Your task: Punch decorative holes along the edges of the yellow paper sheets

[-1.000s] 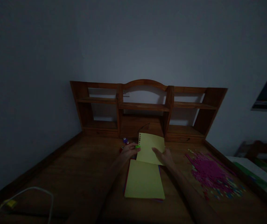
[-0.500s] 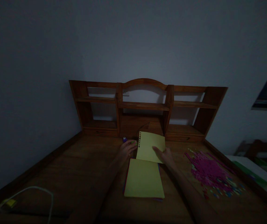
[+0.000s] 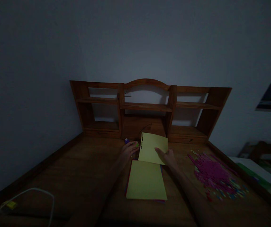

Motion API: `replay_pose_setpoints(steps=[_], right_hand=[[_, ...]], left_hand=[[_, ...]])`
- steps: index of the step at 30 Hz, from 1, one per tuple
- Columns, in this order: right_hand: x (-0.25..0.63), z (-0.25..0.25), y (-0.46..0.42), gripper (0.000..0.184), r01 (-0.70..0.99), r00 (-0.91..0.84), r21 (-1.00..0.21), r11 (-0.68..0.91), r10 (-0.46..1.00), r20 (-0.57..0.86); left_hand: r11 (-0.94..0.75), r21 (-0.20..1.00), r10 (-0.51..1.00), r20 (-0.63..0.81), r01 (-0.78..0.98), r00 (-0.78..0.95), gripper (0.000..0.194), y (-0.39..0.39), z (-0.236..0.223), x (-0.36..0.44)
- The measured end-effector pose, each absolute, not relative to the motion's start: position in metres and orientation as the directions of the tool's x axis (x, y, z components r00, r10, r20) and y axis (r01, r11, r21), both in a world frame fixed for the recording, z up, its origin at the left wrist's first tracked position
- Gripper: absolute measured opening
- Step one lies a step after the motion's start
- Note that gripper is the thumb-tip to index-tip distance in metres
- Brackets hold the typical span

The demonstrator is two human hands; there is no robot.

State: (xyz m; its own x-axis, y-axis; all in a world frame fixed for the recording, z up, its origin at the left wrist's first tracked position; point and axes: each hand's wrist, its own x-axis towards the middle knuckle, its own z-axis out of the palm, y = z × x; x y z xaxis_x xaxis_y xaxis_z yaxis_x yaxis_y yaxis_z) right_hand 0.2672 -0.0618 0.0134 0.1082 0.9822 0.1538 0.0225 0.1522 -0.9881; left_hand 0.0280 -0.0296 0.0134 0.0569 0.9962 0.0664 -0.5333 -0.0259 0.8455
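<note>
A pale yellow sheet (image 3: 151, 148) with a row of punched holes along its left edge is tilted up off the desk. My right hand (image 3: 168, 157) pinches its lower right part, thumb on top. My left hand (image 3: 126, 152) is closed beside the holed edge, around a small bright green thing (image 3: 137, 145) whose kind I cannot make out. Just behind those fingers lies a small purple item (image 3: 126, 140) with a pale round spot. Nearer to me, a stack of square coloured paper (image 3: 147, 181) lies flat, yellow on top, with red and blue edges peeking out.
Pink strips (image 3: 212, 173) with small multicoloured bits are heaped on the right of the wooden desk (image 3: 78, 170). A wooden shelf unit (image 3: 146, 107) stands along the back. At the front left, a white cable (image 3: 40, 190) curls near a yellow object (image 3: 11, 205).
Hardly anything differs. The fingers of my left hand have shifted slightly around the green thing, while my right hand and the sheet stay in place.
</note>
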Motion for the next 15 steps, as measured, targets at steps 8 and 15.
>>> replay_pose_setpoints(steps=[8, 15], right_hand=[[0.268, 0.015, -0.063, 0.055, 0.030, 0.094, -0.987, 0.155, 0.983, 0.157], [0.269, 0.016, -0.063, 0.057, 0.051, 0.112, -0.985, 0.162, 0.980, 0.167]], left_hand=[[0.011, 0.848, 0.997, 0.031, -0.529, 0.070, 0.030, -0.035, 0.024, 0.030], [0.145, 0.828, 0.989, -0.126, -0.541, 0.073, 0.033, -0.020, 0.015, 0.022]])
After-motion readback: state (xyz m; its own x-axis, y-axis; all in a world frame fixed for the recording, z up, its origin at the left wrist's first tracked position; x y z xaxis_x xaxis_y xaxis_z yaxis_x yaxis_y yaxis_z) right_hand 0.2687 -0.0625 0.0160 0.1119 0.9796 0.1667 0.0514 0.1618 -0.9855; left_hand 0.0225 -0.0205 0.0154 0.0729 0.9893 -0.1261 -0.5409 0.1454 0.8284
